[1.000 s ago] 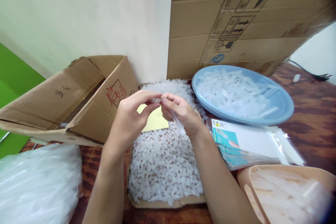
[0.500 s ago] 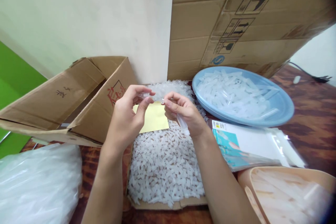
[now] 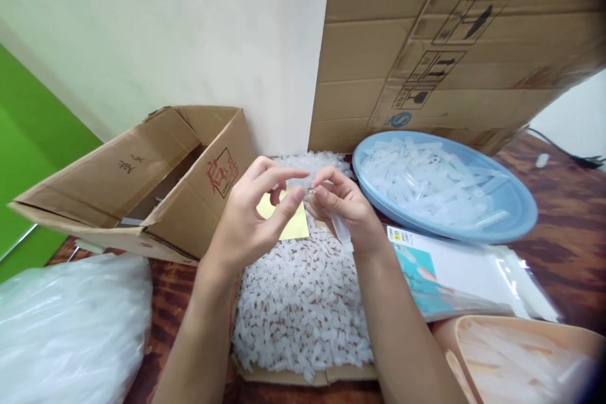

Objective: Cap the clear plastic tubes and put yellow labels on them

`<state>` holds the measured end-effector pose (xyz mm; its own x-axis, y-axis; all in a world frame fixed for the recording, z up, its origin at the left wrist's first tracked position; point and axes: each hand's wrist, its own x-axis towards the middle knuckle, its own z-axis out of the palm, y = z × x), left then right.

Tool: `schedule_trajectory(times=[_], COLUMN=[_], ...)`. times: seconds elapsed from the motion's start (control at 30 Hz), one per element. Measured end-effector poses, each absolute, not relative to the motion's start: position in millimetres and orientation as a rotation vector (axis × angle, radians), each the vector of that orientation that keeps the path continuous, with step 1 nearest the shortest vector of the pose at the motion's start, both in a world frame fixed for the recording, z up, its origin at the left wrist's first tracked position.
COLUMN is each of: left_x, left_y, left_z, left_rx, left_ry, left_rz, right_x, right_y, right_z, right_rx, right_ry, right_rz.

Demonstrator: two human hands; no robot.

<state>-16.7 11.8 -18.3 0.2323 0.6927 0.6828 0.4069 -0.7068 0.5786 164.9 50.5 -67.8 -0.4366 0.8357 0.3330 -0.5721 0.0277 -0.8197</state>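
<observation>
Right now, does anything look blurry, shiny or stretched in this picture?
In the head view, the peach plastic tub at lower right looks soft and smeared; in the head view, glare streaks the right end of the flat clear plastic packets; in that same view, the tall brown cardboard box leans, perhaps from lens distortion, and the small clear piece at the right hand is indistinct.

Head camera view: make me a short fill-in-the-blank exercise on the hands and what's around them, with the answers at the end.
1. The person's right hand grips a translucent plastic piece, while the thumb and forefinger of the left hand are ____ (touching or apart).
2. The large round plastic basin is coloured ____.
3. The flat rectangular sheet partly hidden behind the left hand is coloured ____.
4. The open brown cardboard box with red lettering stands on the person's ____ side.

Missing words: apart; blue; yellow; left.
</observation>
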Motion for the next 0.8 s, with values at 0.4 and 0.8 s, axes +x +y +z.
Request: schedule_trajectory(times=[0.4,0.8], left_x=[-16.1,-4.2], left_y=[13.2,2.1], left_z=[-19.7,-16.6], left_rx=[2.289,2.308], left_ry=[0.837,0.882], left_rz=[1.975,2.18], right_x=[164.6,159.6], right_y=[24.7,13.2], right_z=[-28.2,-19.3], right_rx=[-0.449,-0.333], right_ry=[-1.405,-1.301], right_rz=[1.482,1.472])
